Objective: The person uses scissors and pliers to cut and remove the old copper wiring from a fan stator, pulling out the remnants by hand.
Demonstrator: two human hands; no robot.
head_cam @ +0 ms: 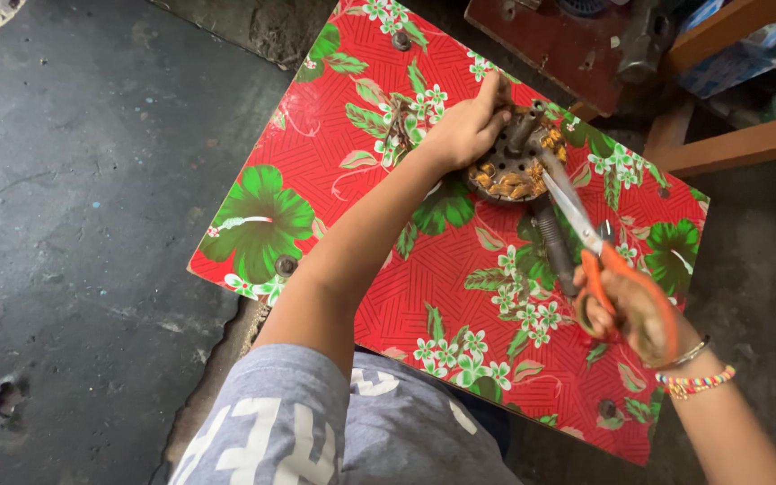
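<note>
So the left hand (467,133) is clamped down on the rim of a round metal motor part (512,166), fingers (493,90) curled over its far edge, holding it flat on the counter (334,144) with the red flowery cover. The right hand (632,310) has its fingers through the orange loops of the scissors (586,224), closed around the handles, and the blades look nearly together with the tips poking into the coppery windings just beyond the left fingers. A dark threaded shaft (551,241) lies on the counter between the two hands, just below the motor part. If I were doing this, I'd say keep the left fingers up on the rim and out of the blade line, because those tips are pretty close to the thumb side. Working the tips under a few strands at a time is probably easier than biting a whole bundle. Also press straight down so the part doesn't spin or skate on that slick cover. Wooden bench legs (738,144) sit off past the right hand.
</note>
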